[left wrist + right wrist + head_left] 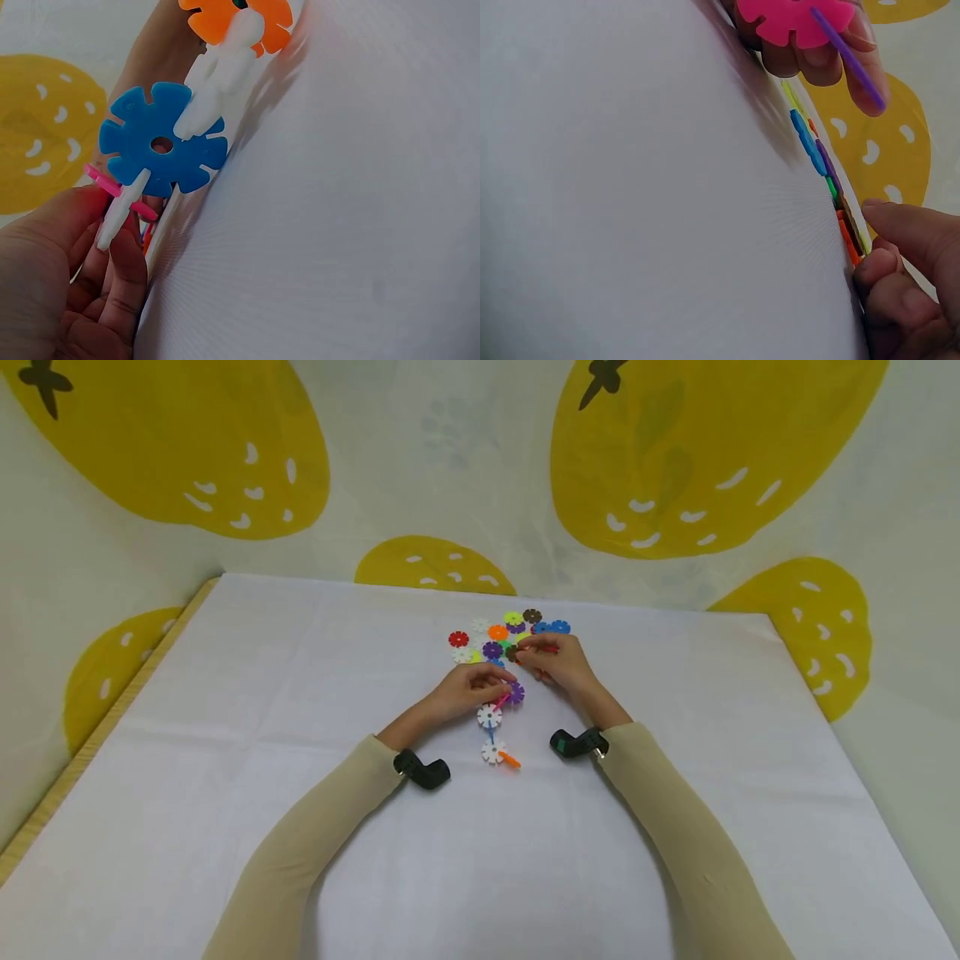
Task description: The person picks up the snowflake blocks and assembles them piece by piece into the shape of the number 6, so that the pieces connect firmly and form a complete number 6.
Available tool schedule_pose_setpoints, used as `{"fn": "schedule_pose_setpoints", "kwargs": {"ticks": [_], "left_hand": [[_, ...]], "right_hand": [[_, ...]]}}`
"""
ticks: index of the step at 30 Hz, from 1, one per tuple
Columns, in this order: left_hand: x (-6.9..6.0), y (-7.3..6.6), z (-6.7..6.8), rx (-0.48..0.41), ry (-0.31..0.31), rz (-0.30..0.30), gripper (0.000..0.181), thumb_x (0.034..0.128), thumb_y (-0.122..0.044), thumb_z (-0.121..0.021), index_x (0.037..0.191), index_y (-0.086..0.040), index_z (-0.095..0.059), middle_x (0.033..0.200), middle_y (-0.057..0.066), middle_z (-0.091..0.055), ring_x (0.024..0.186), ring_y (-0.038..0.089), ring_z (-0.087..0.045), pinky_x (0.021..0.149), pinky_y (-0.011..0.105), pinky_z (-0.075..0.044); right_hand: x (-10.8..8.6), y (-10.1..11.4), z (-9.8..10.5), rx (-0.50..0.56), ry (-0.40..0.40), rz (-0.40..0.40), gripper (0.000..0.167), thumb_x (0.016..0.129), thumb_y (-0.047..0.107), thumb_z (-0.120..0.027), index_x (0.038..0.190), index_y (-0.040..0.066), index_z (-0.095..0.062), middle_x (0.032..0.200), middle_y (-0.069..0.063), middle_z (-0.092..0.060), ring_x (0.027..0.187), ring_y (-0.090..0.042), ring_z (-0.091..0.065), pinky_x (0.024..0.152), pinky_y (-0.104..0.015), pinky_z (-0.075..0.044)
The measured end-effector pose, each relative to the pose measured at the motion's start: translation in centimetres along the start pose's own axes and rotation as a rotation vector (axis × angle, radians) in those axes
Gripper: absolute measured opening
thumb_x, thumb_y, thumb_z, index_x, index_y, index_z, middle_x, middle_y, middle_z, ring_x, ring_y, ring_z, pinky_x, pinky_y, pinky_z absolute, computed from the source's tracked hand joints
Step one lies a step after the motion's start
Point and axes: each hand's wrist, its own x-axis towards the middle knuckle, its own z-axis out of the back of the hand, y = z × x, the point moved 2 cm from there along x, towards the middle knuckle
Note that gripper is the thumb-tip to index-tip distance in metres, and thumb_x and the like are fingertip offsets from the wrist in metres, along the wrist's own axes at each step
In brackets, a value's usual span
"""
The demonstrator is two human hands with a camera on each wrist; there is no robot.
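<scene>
Currently, the left hand (472,688) pinches a chain of round notched plastic discs (484,717) by its pink disc (789,26). White discs (487,752), a blue disc (135,144) and an orange disc (510,760) trail nearward from this grip, a purple disc (517,692) just right of it. Loose multicoloured discs (492,650) lie beyond on the white-clothed desk (480,868); the right hand (564,664) is at a brown disc (512,653), pinching or not I cannot tell.

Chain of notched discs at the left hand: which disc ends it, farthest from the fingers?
The orange disc, edge-on in the head view: the only orange piece of the chain, at the opposite end from the purple disc.
</scene>
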Motion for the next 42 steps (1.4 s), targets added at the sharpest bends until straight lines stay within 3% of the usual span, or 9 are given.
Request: {"fn": "schedule_pose_setpoints", "kwargs": {"ticks": [12,18,24,30,42], "left_hand": [[0.3,0.2,-0.5,0.003,0.031,-0.018,0.028,0.0963,-0.014,-0.063,0.121,0.0,-0.065,0.098,0.011,-0.068,0.08,0.014,-0.063,0.076,0.022,-0.052],[0.2,0.2,-0.3,0.036,-0.026,-0.007,0.027,0.0962,-0.013,-0.063,0.121,-0.002,-0.066,0.097,0.01,-0.069,0.08,0.014,-0.062,0.075,0.021,-0.051],[0.2,0.3,-0.2,0.005,-0.102,-0.019,0.028,0.0957,-0.014,-0.064,0.121,-0.003,-0.066,0.099,0.01,-0.07,0.081,0.015,-0.064,0.074,0.023,-0.052],[0.3,0.5,0.3,-0.06,-0.171,0.028,0.028,0.0958,-0.016,-0.064,0.121,-0.005,-0.066,0.1,0.009,-0.068,0.08,0.016,-0.062,0.072,0.021,-0.052],[0.0,0.5,0.3,-0.076,-0.127,0.023,0.028,0.097,-0.015,-0.062,0.122,-0.003,-0.066,0.101,0.011,-0.069,0.077,0.014,-0.059,0.069,0.021,-0.048]], "right_hand": [[0.4,-0.1,0.1,-0.083,-0.02,-0.039,0.039,0.086,0.016,-0.077,0.119,0.0,-0.067,0.084,-0.004,-0.056,0.052,-0.008,-0.046,0.049,-0.017,-0.041],[0.2,0.0,0.0,-0.078,-0.03,-0.05,0.038,0.085,0.017,-0.077,0.117,0.0,-0.066,0.098,-0.009,-0.06,0.059,-0.008,-0.052,0.055,-0.018,-0.047],[-0.5,0.0,0.3,-0.011,-0.008,-0.045,0.03,0.091,0.013,-0.071,0.116,-0.003,-0.063,0.091,-0.012,-0.064,0.052,-0.01,-0.052,0.049,-0.019,-0.044],[-1.1,-0.2,0.8,-0.012,0.044,-0.016,0.031,0.092,0.017,-0.07,0.116,-0.002,-0.064,0.089,-0.011,-0.068,0.062,-0.012,-0.058,0.057,-0.02,-0.049],[-2.7,-0.9,1.2,0.132,0.1,-0.011,0.032,0.091,0.011,-0.07,0.117,-0.005,-0.063,0.09,-0.003,-0.069,0.067,-0.013,-0.064,0.063,-0.023,-0.054]]}}
